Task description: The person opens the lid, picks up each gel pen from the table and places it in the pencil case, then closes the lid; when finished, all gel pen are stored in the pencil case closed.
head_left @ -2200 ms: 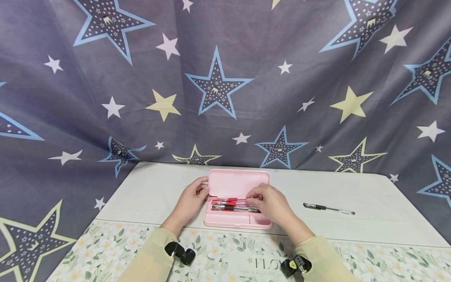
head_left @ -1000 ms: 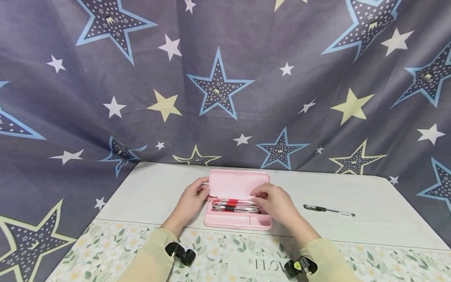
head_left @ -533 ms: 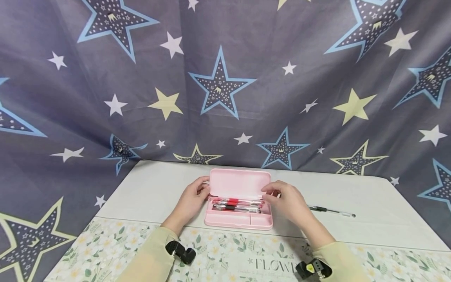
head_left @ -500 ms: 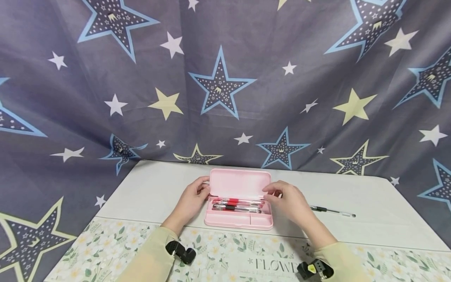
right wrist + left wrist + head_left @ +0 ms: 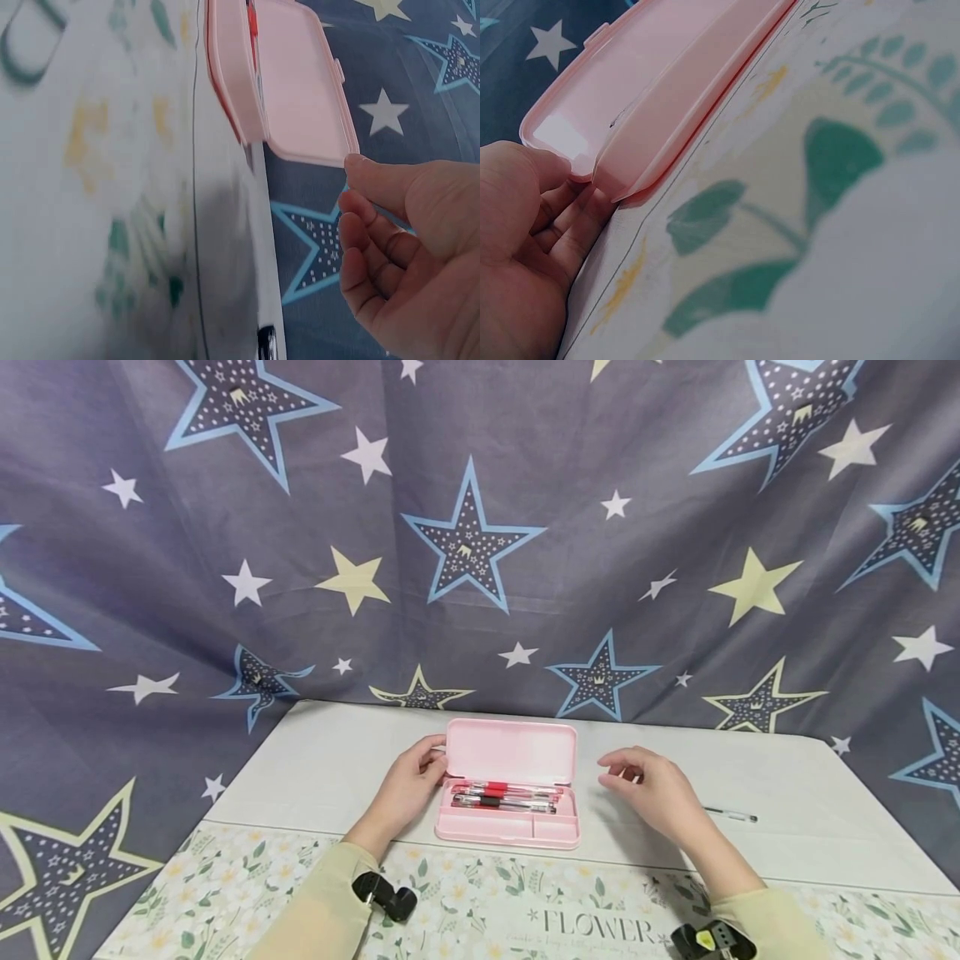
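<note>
A pink pencil case (image 5: 512, 750) lies with its lid raised at the middle of the table. Several red and black gel pens (image 5: 504, 803) lie side by side in its back compartment. My left hand (image 5: 405, 783) holds the case's left end near the hinge; in the left wrist view the thumb lies against the lid edge with fingers behind it. To the right of the case, my right hand (image 5: 654, 789) hovers in the air, fingers loosely bent with nothing in them. Behind that hand lies a loose black gel pen (image 5: 731, 815), its cap end hidden by the wrist.
The case's two front compartments (image 5: 483, 825) show bare pink plastic. A flower-printed mat (image 5: 465, 893) covers the table's near part, with a white surface (image 5: 345, 752) beyond it. A dark star-patterned curtain (image 5: 480, 635) hangs right behind the table.
My right hand has drawn back from the pens in the case and moved right, now covering part of the loose pen. The left hand has stayed at the case's left end.
</note>
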The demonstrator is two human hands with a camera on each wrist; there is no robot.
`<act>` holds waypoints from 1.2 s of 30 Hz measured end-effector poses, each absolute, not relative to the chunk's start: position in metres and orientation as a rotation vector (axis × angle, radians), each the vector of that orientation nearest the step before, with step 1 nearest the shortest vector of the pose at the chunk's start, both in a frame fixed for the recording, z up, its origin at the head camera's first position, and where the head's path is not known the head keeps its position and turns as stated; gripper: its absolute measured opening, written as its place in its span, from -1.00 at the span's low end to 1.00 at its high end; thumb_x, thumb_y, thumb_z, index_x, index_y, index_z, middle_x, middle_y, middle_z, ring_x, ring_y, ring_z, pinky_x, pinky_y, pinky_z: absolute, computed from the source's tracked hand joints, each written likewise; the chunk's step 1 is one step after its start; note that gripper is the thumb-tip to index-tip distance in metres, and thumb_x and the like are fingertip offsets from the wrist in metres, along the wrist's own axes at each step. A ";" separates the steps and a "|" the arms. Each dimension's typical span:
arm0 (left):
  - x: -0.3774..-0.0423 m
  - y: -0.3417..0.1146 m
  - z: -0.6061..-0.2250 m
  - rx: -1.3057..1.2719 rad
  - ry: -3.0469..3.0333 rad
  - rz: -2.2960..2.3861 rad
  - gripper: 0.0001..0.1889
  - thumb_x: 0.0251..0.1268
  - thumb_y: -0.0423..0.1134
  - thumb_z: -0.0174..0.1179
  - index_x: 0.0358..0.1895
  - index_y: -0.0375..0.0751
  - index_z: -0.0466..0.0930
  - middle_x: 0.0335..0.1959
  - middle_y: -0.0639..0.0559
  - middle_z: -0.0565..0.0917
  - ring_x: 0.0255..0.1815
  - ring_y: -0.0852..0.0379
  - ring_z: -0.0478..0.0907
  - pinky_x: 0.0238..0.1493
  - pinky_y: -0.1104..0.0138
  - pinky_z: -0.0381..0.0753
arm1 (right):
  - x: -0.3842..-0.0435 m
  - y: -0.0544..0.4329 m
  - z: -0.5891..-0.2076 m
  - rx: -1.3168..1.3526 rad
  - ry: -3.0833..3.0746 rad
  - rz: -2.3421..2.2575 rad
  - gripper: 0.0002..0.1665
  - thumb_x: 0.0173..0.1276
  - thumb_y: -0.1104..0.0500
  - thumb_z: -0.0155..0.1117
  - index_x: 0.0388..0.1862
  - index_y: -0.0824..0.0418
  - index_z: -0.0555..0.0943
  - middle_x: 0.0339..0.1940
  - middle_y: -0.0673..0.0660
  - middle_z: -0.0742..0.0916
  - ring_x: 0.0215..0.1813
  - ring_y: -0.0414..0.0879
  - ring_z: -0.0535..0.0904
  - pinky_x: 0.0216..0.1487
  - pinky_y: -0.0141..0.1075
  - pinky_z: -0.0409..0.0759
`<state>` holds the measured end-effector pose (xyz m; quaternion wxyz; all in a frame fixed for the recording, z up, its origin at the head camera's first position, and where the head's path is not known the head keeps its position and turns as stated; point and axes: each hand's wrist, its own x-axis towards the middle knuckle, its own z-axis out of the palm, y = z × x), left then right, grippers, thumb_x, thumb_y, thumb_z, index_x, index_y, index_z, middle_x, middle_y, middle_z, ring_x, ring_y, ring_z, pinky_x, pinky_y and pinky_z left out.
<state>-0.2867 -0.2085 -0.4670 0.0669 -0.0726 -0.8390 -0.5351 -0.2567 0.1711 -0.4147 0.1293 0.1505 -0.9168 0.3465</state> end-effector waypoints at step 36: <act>-0.289 -0.210 -0.471 -0.220 -2.512 -1.655 -0.61 0.75 -0.31 0.16 0.49 -0.07 0.60 -0.06 0.02 0.81 -0.12 0.10 0.72 0.11 0.16 0.67 | -0.259 0.270 -0.424 0.340 -2.766 1.041 -0.53 0.59 0.03 0.51 0.34 0.22 0.75 0.09 0.17 0.81 0.07 -0.07 0.63 0.09 -0.36 0.56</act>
